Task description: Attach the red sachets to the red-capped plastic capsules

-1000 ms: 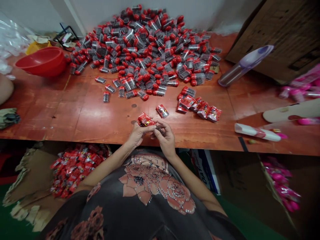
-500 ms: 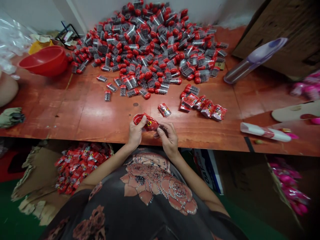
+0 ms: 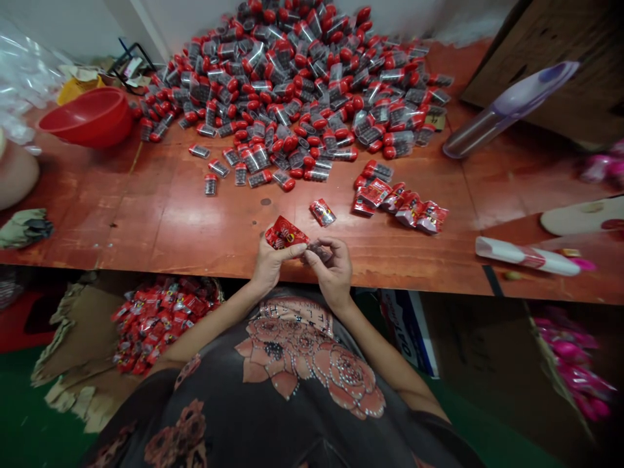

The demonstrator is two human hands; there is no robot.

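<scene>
My left hand (image 3: 270, 263) pinches a red foil packet (image 3: 286, 233) by its lower corner, just above the table's front edge. My right hand (image 3: 331, 270) sits beside it, its fingers closed on a small dark object (image 3: 316, 253), partly hidden and too blurred to name. Another red packet (image 3: 322, 212) lies just beyond my hands. Farther right is a loose row of similar packets (image 3: 400, 211). Behind them rises a large heap of clear capsules with red ends (image 3: 292, 84), with several strays (image 3: 238, 174) in front.
The red-brown wooden table (image 3: 146, 224) holds a red plastic bowl (image 3: 85, 117), a lilac-topped bottle (image 3: 507, 110) and a white-and-pink tube (image 3: 526, 257). Below the table edge, red packets (image 3: 160, 322) lie on flattened cardboard, and pink items (image 3: 570, 364) fill a box.
My right hand has come off the red packet and now pinches the small dark object at its side. My left hand holds the packet more upright. The whole view has shifted slightly.
</scene>
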